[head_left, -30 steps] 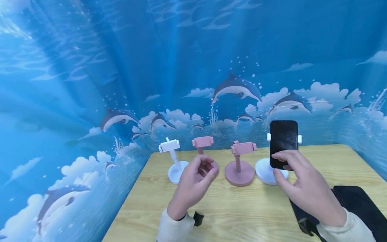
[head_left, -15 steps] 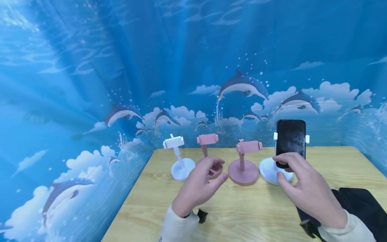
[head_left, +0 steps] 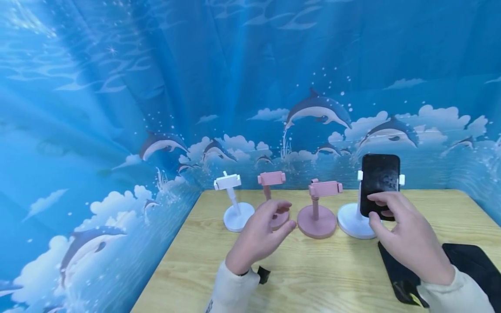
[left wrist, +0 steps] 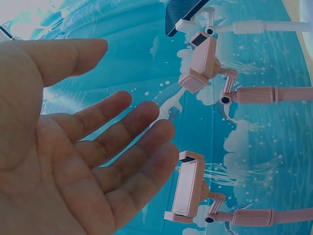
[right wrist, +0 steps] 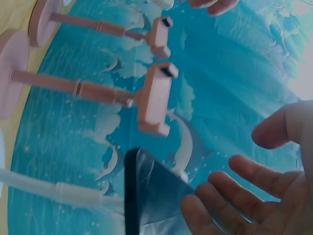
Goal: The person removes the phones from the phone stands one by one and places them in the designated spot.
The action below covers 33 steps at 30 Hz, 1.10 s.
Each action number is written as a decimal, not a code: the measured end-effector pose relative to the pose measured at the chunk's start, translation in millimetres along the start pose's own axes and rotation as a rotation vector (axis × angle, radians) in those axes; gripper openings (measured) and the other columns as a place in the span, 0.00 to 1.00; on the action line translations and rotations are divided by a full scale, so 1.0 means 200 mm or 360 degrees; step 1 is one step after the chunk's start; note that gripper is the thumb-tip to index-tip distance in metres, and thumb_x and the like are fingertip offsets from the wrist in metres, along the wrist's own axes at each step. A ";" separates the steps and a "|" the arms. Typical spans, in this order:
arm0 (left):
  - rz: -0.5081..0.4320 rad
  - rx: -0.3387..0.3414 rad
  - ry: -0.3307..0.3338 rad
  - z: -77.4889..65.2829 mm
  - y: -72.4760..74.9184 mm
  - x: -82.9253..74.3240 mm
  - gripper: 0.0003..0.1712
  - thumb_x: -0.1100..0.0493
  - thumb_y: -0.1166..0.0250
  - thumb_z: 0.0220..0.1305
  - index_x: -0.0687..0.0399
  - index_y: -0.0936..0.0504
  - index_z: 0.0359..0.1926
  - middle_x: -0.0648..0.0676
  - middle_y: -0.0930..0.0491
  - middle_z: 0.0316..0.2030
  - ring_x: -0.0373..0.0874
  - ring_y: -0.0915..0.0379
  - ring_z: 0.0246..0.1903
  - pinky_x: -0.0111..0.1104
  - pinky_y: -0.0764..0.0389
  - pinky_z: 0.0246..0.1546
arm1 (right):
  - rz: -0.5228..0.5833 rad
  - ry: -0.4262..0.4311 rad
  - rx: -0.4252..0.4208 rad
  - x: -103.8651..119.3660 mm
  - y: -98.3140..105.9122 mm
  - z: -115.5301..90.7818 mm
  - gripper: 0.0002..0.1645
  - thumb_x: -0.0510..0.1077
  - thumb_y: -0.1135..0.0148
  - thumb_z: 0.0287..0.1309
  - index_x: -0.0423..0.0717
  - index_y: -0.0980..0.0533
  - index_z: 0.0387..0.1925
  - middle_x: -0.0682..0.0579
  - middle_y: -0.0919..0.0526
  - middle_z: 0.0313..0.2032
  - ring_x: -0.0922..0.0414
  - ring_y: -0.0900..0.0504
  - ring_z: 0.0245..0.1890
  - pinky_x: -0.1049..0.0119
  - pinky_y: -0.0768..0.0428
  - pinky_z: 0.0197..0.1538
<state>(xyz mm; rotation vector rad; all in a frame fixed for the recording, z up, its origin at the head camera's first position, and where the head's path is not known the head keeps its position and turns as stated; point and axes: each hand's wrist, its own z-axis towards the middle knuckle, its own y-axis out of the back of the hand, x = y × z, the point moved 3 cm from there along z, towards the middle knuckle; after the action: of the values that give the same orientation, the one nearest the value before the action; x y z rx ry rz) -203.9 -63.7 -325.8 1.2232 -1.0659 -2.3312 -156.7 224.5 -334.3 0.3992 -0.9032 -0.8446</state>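
Observation:
A black phone (head_left: 377, 178) stands upright in the clamp of a white phone stand (head_left: 348, 219) at the right of the row. My right hand (head_left: 411, 237) is in front of the phone's lower part, its fingers loosely bent and thumb apart from them, gripping nothing. The right wrist view shows those fingertips (right wrist: 198, 210) beside the phone's edge. Over the table, my left hand (head_left: 258, 237) hangs palm inward with relaxed fingers and nothing in it. It partly hides the rear pink phone stand (head_left: 272, 178). To its right is another pink phone stand (head_left: 316, 221), its clamp holding nothing.
A second white phone stand (head_left: 238, 216) is at the row's left end. Two black phone-like slabs lie at the table's right, one slab (head_left: 471, 265) partly under the right sleeve. A dolphin-print curtain (head_left: 250, 87) rises behind the wooden table (head_left: 313, 278).
The head view has turned slightly, so the stands and phone appear farther right. My left hand's fingers have loosened a little; the right thumb has risen slightly. The phone stays in its stand.

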 end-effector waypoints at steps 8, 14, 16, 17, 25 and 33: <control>-0.0029 0.0041 0.0021 0.00 -0.01 0.00 0.25 0.39 0.43 0.64 0.38 0.30 0.59 0.38 0.27 0.49 0.32 0.31 0.49 0.31 0.24 0.49 | 0.0043 -0.0255 -0.0175 -0.14 0.03 0.05 0.31 0.43 0.48 0.63 0.35 0.40 0.65 0.34 0.36 0.56 0.38 0.34 0.50 0.49 0.31 0.45; -0.0030 0.0060 0.0016 0.01 -0.01 0.00 0.23 0.44 0.40 0.65 0.39 0.30 0.59 0.38 0.27 0.47 0.35 0.29 0.47 0.30 0.23 0.46 | 0.0109 -0.0404 -0.0172 -0.27 0.05 0.08 0.40 0.48 0.53 0.67 0.35 0.57 0.72 0.27 0.41 0.61 0.31 0.38 0.54 0.37 0.35 0.46; -0.0029 0.0069 0.0006 0.01 -0.01 0.00 0.23 0.44 0.40 0.64 0.39 0.30 0.59 0.38 0.27 0.46 0.35 0.29 0.47 0.30 0.23 0.45 | 0.0120 -0.0432 -0.0064 -0.30 0.03 0.08 0.41 0.51 0.59 0.70 0.38 0.63 0.73 0.28 0.38 0.59 0.33 0.32 0.49 0.41 0.31 0.40; -0.0027 0.0076 0.0005 0.01 -0.01 0.00 0.24 0.43 0.40 0.64 0.38 0.30 0.59 0.38 0.27 0.46 0.35 0.30 0.46 0.30 0.22 0.45 | 0.0122 -0.0428 -0.0005 -0.31 0.02 0.07 0.41 0.53 0.62 0.71 0.39 0.65 0.73 0.28 0.36 0.57 0.35 0.29 0.44 0.44 0.30 0.36; -0.0052 0.0100 0.0018 0.01 -0.01 0.00 0.23 0.40 0.42 0.64 0.37 0.29 0.58 0.37 0.26 0.43 0.35 0.29 0.45 0.31 0.22 0.43 | 0.0261 -0.0361 0.0258 -0.32 -0.01 0.06 0.37 0.53 0.74 0.74 0.38 0.71 0.72 0.34 0.31 0.39 0.56 0.35 0.16 0.65 0.36 0.20; -0.0068 0.0114 0.0027 0.01 -0.02 0.01 0.23 0.38 0.42 0.63 0.35 0.28 0.57 0.37 0.25 0.39 0.33 0.28 0.42 0.29 0.22 0.42 | 0.0477 -0.0360 0.0193 -0.36 -0.01 0.08 0.34 0.48 0.70 0.74 0.45 0.67 0.73 0.30 0.35 0.59 0.62 0.28 0.48 0.81 0.26 0.35</control>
<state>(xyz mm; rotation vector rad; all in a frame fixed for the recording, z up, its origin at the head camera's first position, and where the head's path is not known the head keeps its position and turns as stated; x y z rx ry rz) -206.5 -59.7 -328.9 1.3017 -1.1371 -2.3281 -194.7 279.8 -363.4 0.2667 -1.1949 -0.5670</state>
